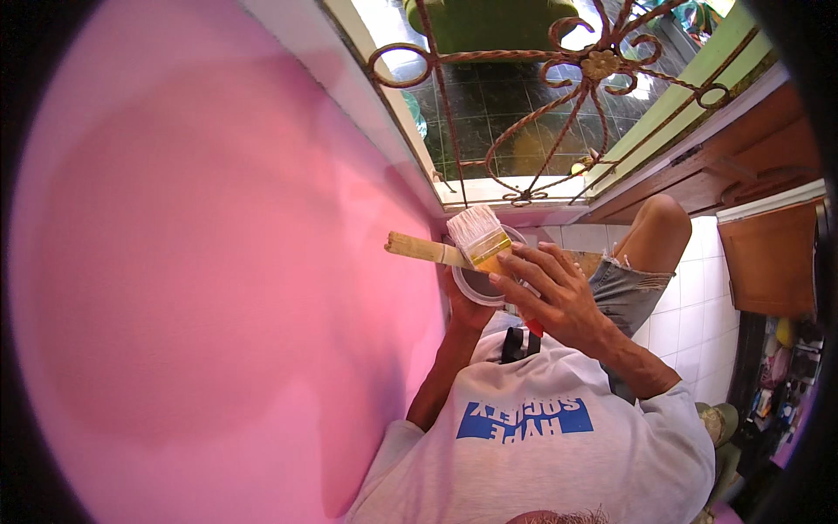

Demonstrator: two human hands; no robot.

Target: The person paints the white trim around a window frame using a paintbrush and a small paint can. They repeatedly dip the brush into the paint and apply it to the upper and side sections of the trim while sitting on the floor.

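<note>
A round whitish plastic tub [491, 300] is in front of my chest, close to the pink wall. My left hand [471, 307] grips it from the left side and below, its fingers partly hidden. Over the tub's mouth lies a flat paintbrush [491, 248] with pale, paint-coated bristles and a yellow band, bristles pointing away from me. The fingers of my right hand [554, 293] rest over its handle, which is mostly covered. A light wooden stick [423, 249] passes beneath the brush and juts out to the left. Paint inside the tub cannot be made out.
A pink wall [209, 262] fills the left side. Ahead is a window with a twisted iron grille [524, 131], dark floor tiles beyond it. Brown wooden furniture [772, 262] stands to the right over white floor tiles [690, 288]. My bent knee [659, 227] sits beside the tub.
</note>
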